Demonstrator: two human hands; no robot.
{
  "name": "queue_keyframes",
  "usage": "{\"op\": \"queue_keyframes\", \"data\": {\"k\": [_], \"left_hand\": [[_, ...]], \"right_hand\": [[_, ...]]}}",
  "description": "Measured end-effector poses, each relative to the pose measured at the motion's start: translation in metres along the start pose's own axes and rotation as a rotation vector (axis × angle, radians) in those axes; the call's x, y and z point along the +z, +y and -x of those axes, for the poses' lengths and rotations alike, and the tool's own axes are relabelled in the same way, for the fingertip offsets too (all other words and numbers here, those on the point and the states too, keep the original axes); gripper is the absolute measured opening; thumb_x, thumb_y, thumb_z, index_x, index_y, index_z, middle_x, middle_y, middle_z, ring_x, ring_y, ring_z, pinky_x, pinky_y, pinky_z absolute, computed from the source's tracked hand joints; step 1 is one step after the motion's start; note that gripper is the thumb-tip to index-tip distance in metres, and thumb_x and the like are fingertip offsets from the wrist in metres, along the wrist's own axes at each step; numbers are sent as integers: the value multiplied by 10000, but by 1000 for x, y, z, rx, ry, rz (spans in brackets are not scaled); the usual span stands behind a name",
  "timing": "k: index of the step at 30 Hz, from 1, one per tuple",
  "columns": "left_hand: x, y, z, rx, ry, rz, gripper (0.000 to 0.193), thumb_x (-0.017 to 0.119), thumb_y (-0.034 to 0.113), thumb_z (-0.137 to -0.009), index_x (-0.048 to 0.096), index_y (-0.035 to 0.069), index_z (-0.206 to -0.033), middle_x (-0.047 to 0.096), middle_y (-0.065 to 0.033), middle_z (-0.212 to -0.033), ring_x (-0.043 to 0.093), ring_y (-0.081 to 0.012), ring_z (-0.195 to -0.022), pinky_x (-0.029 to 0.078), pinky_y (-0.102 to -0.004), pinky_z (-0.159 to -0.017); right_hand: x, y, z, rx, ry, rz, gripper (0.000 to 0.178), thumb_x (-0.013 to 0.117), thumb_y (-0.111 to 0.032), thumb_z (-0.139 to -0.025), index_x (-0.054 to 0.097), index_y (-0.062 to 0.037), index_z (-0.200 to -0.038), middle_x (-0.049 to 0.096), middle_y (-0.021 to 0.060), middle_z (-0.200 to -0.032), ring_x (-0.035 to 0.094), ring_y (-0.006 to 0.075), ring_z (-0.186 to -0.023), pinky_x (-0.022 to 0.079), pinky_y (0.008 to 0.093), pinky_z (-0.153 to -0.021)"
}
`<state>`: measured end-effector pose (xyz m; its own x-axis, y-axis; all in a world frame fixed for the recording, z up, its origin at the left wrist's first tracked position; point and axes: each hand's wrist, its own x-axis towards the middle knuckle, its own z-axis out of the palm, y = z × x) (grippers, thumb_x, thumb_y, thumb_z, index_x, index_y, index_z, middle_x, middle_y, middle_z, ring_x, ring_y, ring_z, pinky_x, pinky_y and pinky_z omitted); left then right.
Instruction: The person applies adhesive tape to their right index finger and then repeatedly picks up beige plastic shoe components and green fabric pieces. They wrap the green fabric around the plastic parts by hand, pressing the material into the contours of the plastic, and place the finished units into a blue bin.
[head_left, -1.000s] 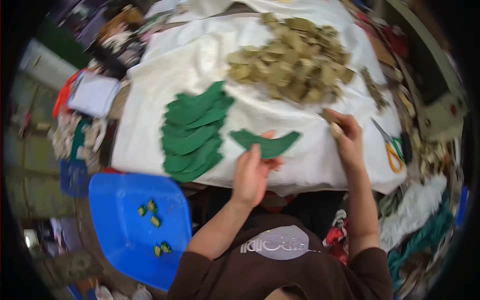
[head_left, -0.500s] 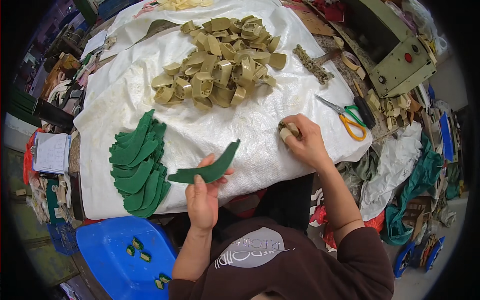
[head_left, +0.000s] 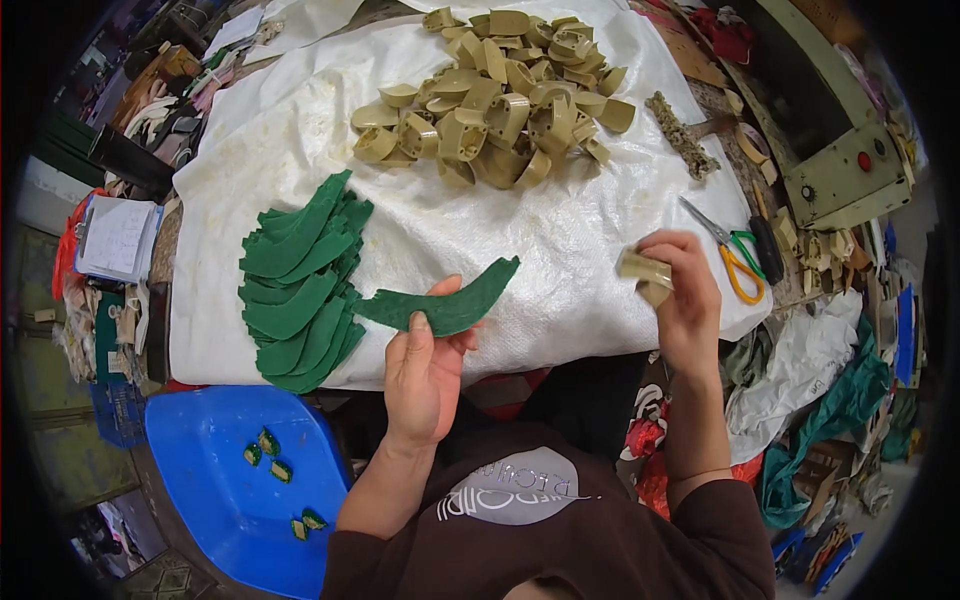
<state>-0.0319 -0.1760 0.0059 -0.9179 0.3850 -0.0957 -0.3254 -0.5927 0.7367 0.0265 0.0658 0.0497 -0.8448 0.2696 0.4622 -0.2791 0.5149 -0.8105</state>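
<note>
Between the thumb and fingers of my left hand (head_left: 425,385) is a curved green felt strip (head_left: 470,305), held above the table's near edge. My right hand (head_left: 690,305) grips a hollow, curved tan plastic piece (head_left: 645,275), raised and tilted, with the fingers slightly blurred. To the left of the strip lies an overlapping stack of similar green felt strips (head_left: 300,275). A heap of similar tan plastic pieces (head_left: 520,100) sits farther back on the white woven sheet (head_left: 420,225).
Scissors (head_left: 738,262) with orange and green handles lie at the right, beside a black-handled tool (head_left: 767,250). A green-grey machine box (head_left: 845,180) stands behind them. Below the table's left edge is a blue tub (head_left: 200,470) holding several small green-and-tan pieces (head_left: 281,470).
My right hand has turned upward and moved right, lifting the tan plastic piece. My left hand still holds the green strip. The whole view has shifted somewhat.
</note>
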Motion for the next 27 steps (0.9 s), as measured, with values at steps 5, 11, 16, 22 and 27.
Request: {"op": "queue_keyframes", "data": {"k": [5, 11, 16, 22, 27], "left_hand": [[15, 2, 6, 10, -39, 10, 407, 311, 207, -1012, 434, -83, -1270, 539, -140, -1194, 527, -163, -1000, 406, -312, -888], [23, 14, 15, 36, -124, -3, 397, 310, 178, -1009, 436, -113, -1248, 515, -190, -1251, 546, -226, -1113, 445, -342, -959], [28, 16, 18, 65, -129, -45, 397, 312, 165, -1007, 439, -122, -1250, 522, -196, -1247, 541, -212, -1115, 433, -330, -963], [32, 16, 23, 152, -100, -280, 408, 318, 174, -1007, 466, -136, -1229, 579, -174, -1164, 565, -169, -1039, 446, -282, -884], [26, 8, 25, 289, -53, -469, 404, 321, 168, -998, 484, -142, -1200, 582, -202, -1161, 576, -195, -1037, 448, -288, -876]], "right_hand": [[55, -42, 7, -243, -97, -237, 381, 546, 125, -752, 560, -19, -1104, 603, 172, -1014, 613, 275, -914, 514, 330, -750], [95, -29, 17, -442, 28, -207, 481, 483, 189, -690, 550, -36, -1109, 590, 181, -1044, 594, 296, -891, 509, 356, -719], [100, -25, 16, -500, 55, -158, 488, 525, 172, -658, 558, -44, -1095, 606, 157, -1043, 577, 305, -876, 487, 373, -735], [99, -25, 14, -505, 68, -118, 486, 561, 148, -649, 559, -50, -1093, 611, 141, -1031, 558, 292, -861, 475, 373, -721], [99, -25, 13, -520, 110, 162, 492, 613, 46, -603, 579, -88, -1075, 631, 68, -938, 500, 244, -772, 350, 397, -720]]}}
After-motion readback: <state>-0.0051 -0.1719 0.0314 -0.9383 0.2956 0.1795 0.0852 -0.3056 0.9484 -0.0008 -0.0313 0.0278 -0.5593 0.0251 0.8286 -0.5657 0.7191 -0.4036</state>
